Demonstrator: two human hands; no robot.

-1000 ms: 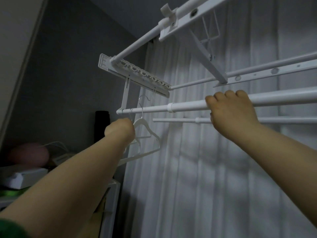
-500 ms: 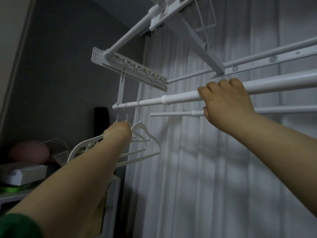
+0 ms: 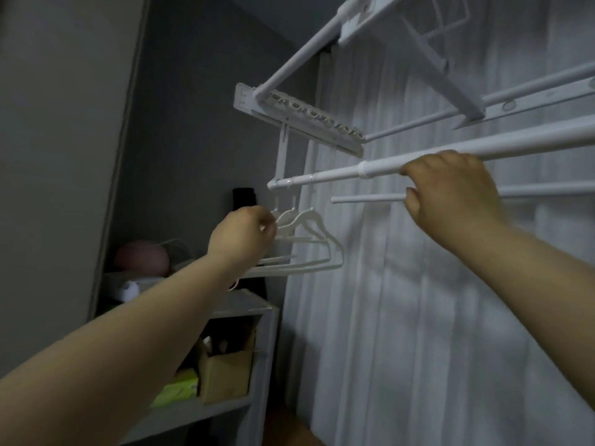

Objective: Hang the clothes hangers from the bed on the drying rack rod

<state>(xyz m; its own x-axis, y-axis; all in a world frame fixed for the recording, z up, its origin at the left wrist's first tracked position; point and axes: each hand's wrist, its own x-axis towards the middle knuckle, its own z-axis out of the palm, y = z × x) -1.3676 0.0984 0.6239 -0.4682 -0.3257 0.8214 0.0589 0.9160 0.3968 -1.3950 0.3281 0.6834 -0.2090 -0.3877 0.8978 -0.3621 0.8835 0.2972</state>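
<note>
Several white clothes hangers [image 3: 309, 239] hang by their hooks near the left end of the white drying rack rod [image 3: 338, 173]. My left hand [image 3: 243, 238] is raised beside them with its fingers curled on the leftmost hanger's shoulder. Further right, my right hand [image 3: 454, 194] grips the same rod from below and in front, fingers hooked over it. The hanger hooks sit close together just right of the rod's end bracket.
A ceiling-mounted white rack frame [image 3: 299, 107] with more rods [image 3: 528, 88] spans overhead. White curtains [image 3: 418, 300] hang behind. At lower left stands a grey shelf unit [image 3: 257, 307] holding a cardboard box [image 3: 225, 371] and a pink object [image 3: 141, 257].
The view has shifted so the rack sits further right. My left hand stayed at the hangers, which now hang bunched on the rod. My right hand keeps its hold on the rod.
</note>
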